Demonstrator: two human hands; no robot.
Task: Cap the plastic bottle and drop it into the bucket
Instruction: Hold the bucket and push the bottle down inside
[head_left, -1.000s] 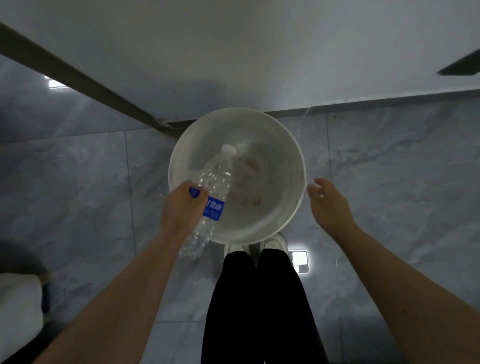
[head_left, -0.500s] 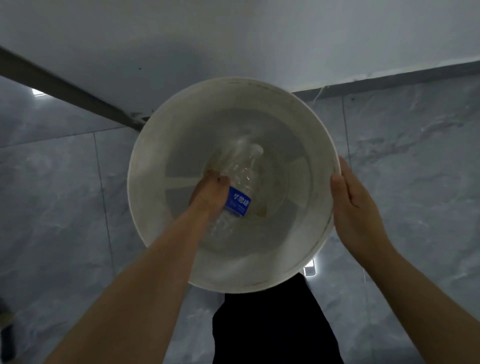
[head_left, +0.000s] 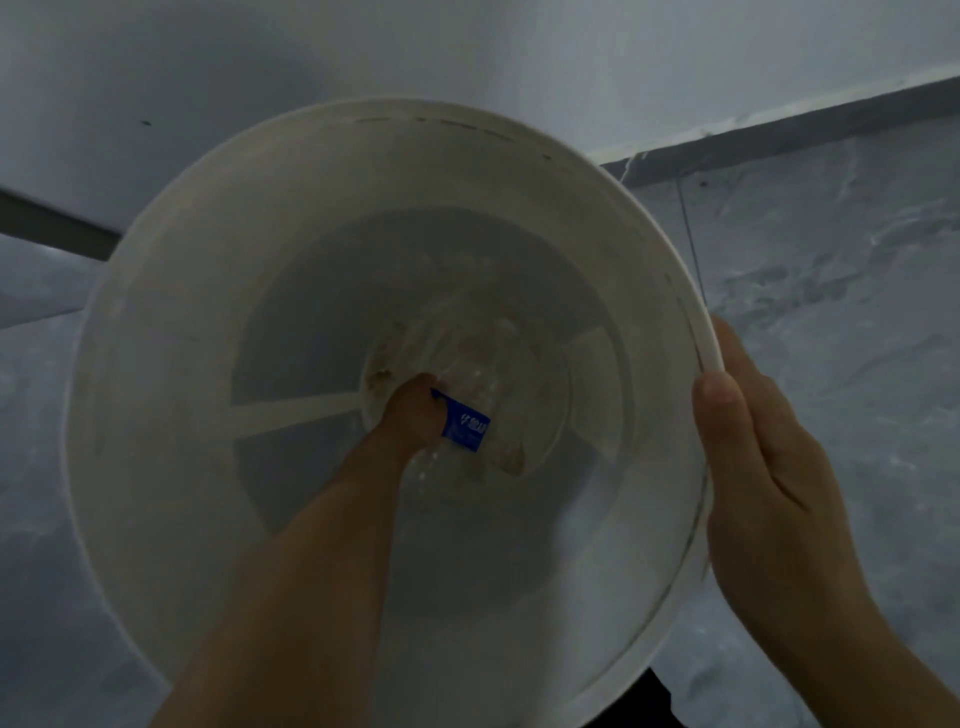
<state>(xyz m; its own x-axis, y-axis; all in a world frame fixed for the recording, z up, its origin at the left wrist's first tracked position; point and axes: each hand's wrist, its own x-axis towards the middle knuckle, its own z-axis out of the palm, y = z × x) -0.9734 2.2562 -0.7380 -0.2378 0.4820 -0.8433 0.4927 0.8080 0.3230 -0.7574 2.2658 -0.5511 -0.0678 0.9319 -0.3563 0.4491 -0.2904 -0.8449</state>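
Note:
A large white bucket (head_left: 156, 364) fills most of the head view, seen from straight above. Deep inside it, near the stained bottom, my left hand (head_left: 413, 413) is closed around a clear plastic bottle (head_left: 467, 428) with a blue label. The bottle's neck points away from me and is blurred, so its cap cannot be made out. My right hand (head_left: 763, 483) lies flat against the outside of the bucket's right rim, fingers together, thumb near the edge.
The bucket stands on a grey marble-tiled floor (head_left: 831, 312). A white wall (head_left: 467, 47) with a dark skirting strip (head_left: 779, 140) runs just behind it. My dark trouser leg (head_left: 652, 701) shows at the bottom edge.
The view has come much closer to the bucket. My left hand has gone from above the rim down to the bottom with the bottle. My right hand has come onto the rim.

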